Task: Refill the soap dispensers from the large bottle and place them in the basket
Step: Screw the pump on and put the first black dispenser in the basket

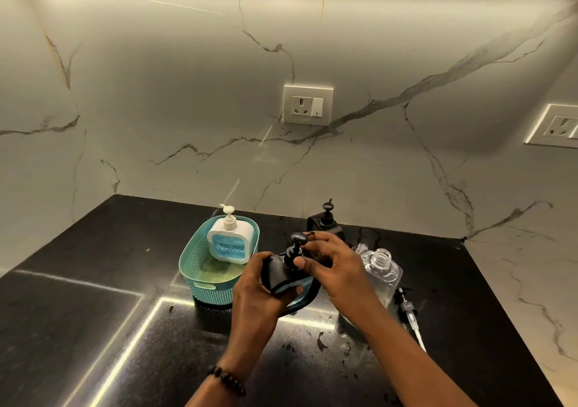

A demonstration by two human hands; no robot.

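Note:
My left hand (pixel 261 284) grips the body of a black soap dispenser (pixel 281 276), held tilted above the black counter. My right hand (pixel 331 264) pinches its black pump head (pixel 297 244) between thumb and fingers. A white dispenser (pixel 230 240) with blue soap stands upright in the teal basket (pixel 195 269) just left of my hands. A second black dispenser (pixel 325 222) stands behind, near the wall. The large clear bottle (pixel 383 265) stands uncapped to the right, partly hidden by my right hand.
A loose pump with a long clear tube (pixel 409 312) lies on the counter (pixel 93 297) right of the clear bottle. Small dark smears dot the counter in front. A marble wall with two sockets (pixel 308 104) rises behind.

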